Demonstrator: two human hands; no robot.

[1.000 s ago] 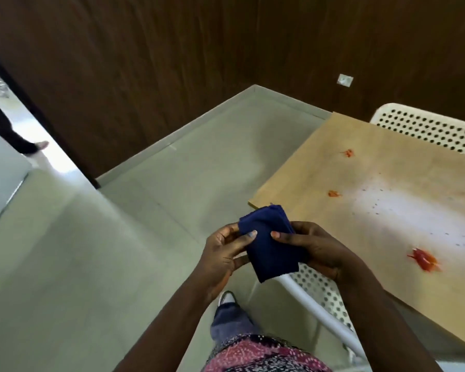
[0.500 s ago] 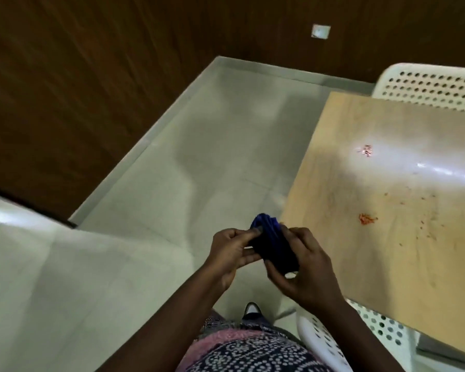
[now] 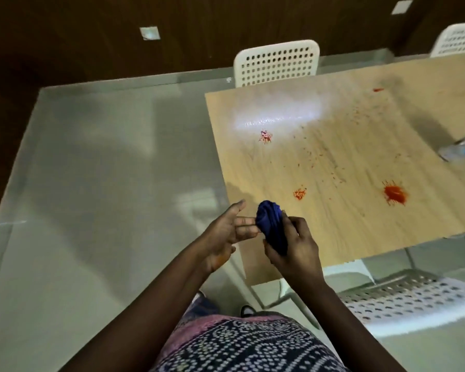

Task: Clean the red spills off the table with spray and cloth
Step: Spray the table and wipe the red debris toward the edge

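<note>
Since a moment ago the view has swung right, so I now see much more of the surface (image 3: 333, 237), and my left hand (image 3: 220, 234) has let go of the cloth (image 3: 270, 226). Its fingers (image 3: 246, 226) are now straight and released, with the tips just touching the side of the cloth. Next to it, my right hand (image 3: 293, 251) holds the dark blue cloth, balled up, with the fingers curled around it. The cloth hangs in the air over the near left corner of the surface.

Going right, I see a small red spill (image 3: 300, 194) close to the cloth, a pale red spill (image 3: 265, 136) farther back, and a big red spill (image 3: 394, 194) to the right. Tiny red dots lie between them. At the far right edge lies a blurry clear thing (image 3: 462, 147). It may be the spray, but I cannot tell.

I think the step now is to get the cloth ready to wipe. To do it well, I should keep a fat, clean side of the cloth facing down, press flat on the closest spill first, and wipe inward so the red does not spread.
</note>
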